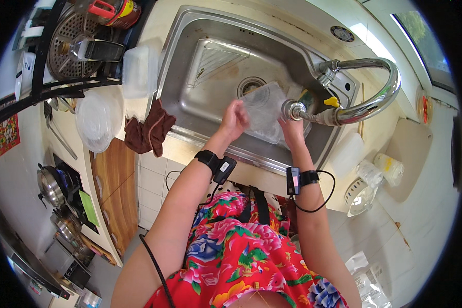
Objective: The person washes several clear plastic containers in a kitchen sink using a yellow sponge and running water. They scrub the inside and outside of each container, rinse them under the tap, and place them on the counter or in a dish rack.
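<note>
Over the stainless steel sink [211, 115], a clear plastic container or lid [263, 115] is tilted between my two hands. My left hand [235, 120] is beside its left edge, fingers curled and apart from the thumb; whether it touches the plastic is unclear. At the right edge, my right hand [292, 129] is partly hidden by the faucet head [293, 109], and its fingertips cannot be seen. The drain [250, 85] lies just behind the plastic. A green and yellow sponge [305, 99] sits at the sink's right side, partly covered.
A clear ribbed tray [219, 57] lies in the sink's back left. The curved chrome faucet [392, 84] arches over the right side. A brown cloth [150, 129] and plastic containers [140, 73] lie left of the sink. A cutting board [408, 154] and bagged items stand right.
</note>
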Demonstrator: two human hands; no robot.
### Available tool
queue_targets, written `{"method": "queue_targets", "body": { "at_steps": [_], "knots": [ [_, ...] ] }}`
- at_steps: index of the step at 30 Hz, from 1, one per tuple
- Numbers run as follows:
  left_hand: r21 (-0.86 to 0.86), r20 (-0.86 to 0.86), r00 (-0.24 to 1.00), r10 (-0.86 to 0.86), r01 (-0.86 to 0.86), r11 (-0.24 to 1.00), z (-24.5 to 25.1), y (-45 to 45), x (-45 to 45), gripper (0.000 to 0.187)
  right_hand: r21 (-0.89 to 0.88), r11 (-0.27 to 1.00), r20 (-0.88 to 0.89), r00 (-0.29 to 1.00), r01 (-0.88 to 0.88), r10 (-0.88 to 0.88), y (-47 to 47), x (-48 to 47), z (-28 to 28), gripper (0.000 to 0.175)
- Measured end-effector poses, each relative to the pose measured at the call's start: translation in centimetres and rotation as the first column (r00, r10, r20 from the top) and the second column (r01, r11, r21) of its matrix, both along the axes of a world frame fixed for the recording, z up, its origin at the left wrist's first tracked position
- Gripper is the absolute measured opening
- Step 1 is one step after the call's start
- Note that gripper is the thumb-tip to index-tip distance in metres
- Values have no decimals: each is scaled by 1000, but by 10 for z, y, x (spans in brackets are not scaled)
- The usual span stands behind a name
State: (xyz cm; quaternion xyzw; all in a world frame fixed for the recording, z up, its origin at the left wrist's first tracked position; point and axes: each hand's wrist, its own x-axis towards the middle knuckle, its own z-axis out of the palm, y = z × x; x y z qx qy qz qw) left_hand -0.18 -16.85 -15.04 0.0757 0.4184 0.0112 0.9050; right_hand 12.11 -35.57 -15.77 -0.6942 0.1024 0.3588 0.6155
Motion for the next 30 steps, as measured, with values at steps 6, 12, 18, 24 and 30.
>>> {"method": "queue_targets", "body": {
  "at_steps": [6, 12, 18, 24, 30],
  "knots": [
    [623, 24, 991, -128, 86, 777, 1, -10, 10, 20, -100, 979, -202, 959, 180, -197, 21, -6, 3, 43],
    [820, -490, 605, -627, 76, -567, 19, -6, 5, 19, 149, 967, -667, 743, 208, -57, 33, -21, 30, 63],
    [884, -369, 692, -621, 468, -4, 17, 33, -13, 10, -18, 974, -429, 882, -225, 196, 20, -22, -3, 54],
    [-36, 48, 999, 13, -11, 999, 11, 102, -34, 8, -585, -31, -401, 256, -811, 880, -55, -25, -70, 42],
    [393, 22, 961, -275, 244, 886, 85, 117, -33, 7, -660, 147, -289, 430, -736, 855, -83, -32, -114, 46]
  ]
}}
